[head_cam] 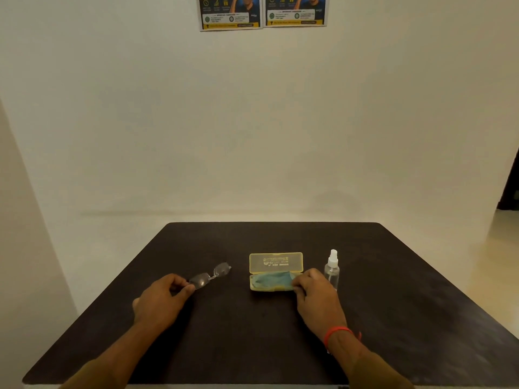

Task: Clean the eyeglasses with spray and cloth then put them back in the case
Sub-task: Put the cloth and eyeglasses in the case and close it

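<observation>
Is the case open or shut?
Open: the case has its lid swung back, and a cloth lies in its base.

Items counted: one dark table; one pair of eyeglasses; one yellow case, lid open; one blue-green cloth inside it; one clear spray bottle; two hands, left hand and right hand; one red wristband; two wall posters.
</observation>
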